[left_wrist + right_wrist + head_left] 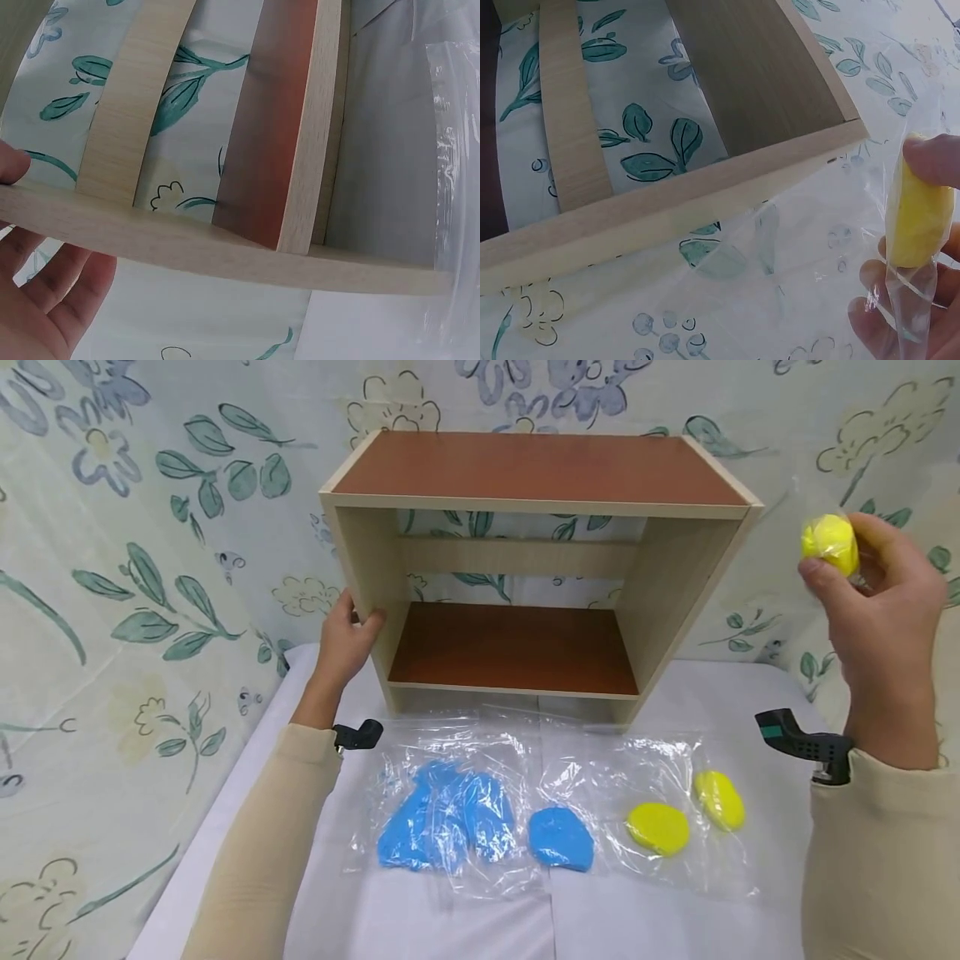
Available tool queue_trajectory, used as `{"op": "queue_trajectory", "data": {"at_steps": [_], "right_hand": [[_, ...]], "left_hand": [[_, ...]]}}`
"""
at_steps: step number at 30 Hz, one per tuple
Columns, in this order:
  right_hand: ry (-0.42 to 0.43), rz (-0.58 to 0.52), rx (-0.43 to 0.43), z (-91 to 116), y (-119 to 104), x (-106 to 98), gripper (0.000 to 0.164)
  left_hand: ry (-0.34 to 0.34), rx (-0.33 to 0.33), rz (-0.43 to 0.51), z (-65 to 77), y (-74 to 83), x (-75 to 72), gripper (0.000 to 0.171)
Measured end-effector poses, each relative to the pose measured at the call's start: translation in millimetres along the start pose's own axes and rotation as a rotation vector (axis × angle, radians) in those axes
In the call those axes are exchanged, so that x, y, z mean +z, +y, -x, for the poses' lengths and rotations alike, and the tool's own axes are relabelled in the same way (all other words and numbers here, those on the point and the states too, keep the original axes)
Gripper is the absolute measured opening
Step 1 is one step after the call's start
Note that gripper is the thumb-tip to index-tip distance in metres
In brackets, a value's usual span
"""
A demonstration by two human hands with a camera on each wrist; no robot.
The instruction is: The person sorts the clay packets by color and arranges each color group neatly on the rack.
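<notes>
A small wooden shelf unit [540, 508], pale at the edges with reddish-brown boards, stands at the back of the table. My left hand [347, 643] grips its left side panel, thumb at the inner face and fingers on the outside, as the left wrist view shows. Raised to the right of the shelf, my right hand [888, 577] pinches a yellow clay-like lump [828, 543] wrapped in a clear plastic bag. In the right wrist view the thumb presses on the yellow lump [921, 214], and part of the bag [911, 300] hangs below it across the fingers.
Clear bags lie on the white-covered table [420, 927] before the shelf. They hold blue lumps [446, 814], a rounder blue piece [561, 838] and two yellow pieces, one round [658, 828], one further right [720, 800]. A flowered cloth [187, 635] hangs behind.
</notes>
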State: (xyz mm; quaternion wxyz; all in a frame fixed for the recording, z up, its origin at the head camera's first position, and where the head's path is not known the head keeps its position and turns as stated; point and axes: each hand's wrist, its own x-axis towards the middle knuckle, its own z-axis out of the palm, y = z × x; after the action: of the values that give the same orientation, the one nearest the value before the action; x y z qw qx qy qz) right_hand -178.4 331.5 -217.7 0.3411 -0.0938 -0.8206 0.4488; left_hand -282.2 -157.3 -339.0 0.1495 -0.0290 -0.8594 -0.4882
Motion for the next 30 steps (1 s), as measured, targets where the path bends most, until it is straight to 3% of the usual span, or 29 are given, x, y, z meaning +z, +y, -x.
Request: {"op": "queue_trajectory", "data": {"at_steps": [7, 14, 20, 24, 30], "right_hand": [[-0.042, 0.022, -0.139, -9.8, -15.2, 14.2, 0.051], [-0.030, 0.145, -0.324, -15.3, -32.9, 25.9, 0.052], [-0.048, 0.208, -0.424, -16.9, -48.6, 33.9, 0.053], [-0.084, 0.247, -0.477, -15.7, -58.2, 34.6, 0.054], [-0.230, 0.299, -0.569, -15.8, -73.2, 38.5, 0.058]], "left_hand": [[-0.032, -0.002, -0.019, -1.5, -1.3, -4.4, 0.061], [-0.054, 0.004, -0.018, -1.9, 0.3, -6.1, 0.061], [-0.058, 0.005, -0.008, -0.1, 0.8, -7.2, 0.062], [-0.065, -0.003, -0.002, 0.7, 0.5, -6.4, 0.063], [-0.059, -0.001, -0.008, 0.4, 0.8, -6.5, 0.064]]}}
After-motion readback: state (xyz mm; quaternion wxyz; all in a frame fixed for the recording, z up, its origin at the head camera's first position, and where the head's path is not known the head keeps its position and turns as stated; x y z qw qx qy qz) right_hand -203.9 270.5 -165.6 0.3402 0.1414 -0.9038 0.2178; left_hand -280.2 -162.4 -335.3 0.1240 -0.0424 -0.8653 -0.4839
